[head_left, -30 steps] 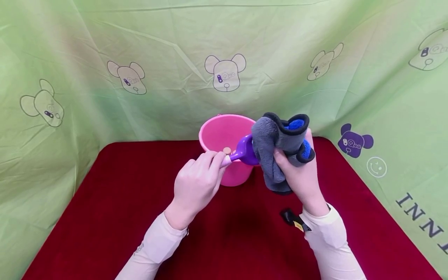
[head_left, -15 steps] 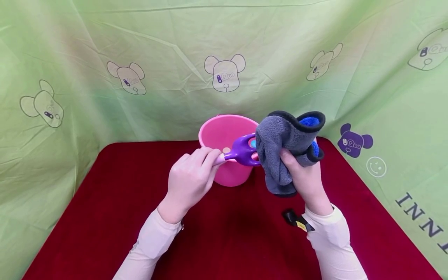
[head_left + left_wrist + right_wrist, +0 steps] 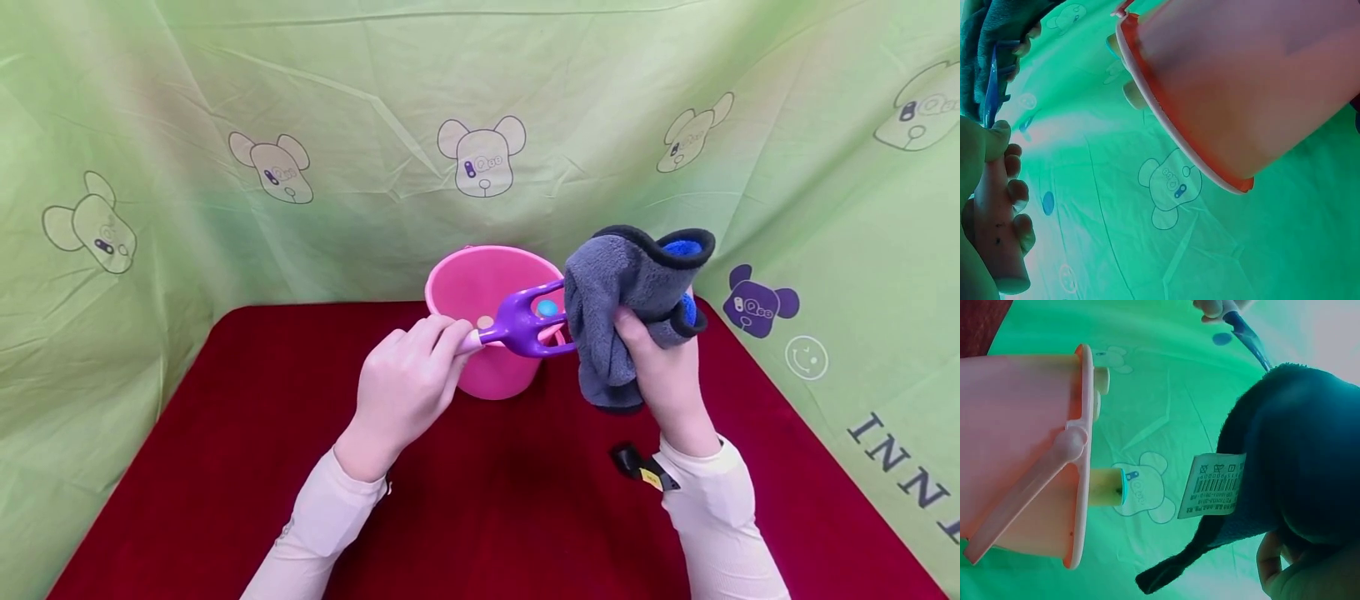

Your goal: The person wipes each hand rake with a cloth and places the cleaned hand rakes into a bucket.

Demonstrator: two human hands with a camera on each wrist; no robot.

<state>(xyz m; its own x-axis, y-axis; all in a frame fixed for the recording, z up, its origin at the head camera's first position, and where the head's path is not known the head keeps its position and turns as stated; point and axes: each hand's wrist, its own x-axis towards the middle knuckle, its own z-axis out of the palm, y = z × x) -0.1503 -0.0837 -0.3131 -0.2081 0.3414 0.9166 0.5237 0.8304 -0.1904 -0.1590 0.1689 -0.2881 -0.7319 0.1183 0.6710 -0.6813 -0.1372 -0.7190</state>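
My left hand grips the pale handle of a purple garden hand fork. The fork's prongs point right, and their tips are hidden by a grey cloth with black edging and a blue underside. My right hand holds that bunched cloth, the thumb lying across its near side. In the right wrist view a white printed label hangs from the cloth. Both hands are raised in front of and above a pink bucket. Handle ends stick up past its rim, one with a blue cap.
The bucket stands at the back middle of a dark red table cover. Its pink carrying handle hangs down the side. Behind and around the table hangs a green curtain printed with bear heads.
My right hand has moved right and slightly up with the cloth, baring more of the fork's prongs. My left hand has shifted a little left, and the fork has turned to show its flat face.
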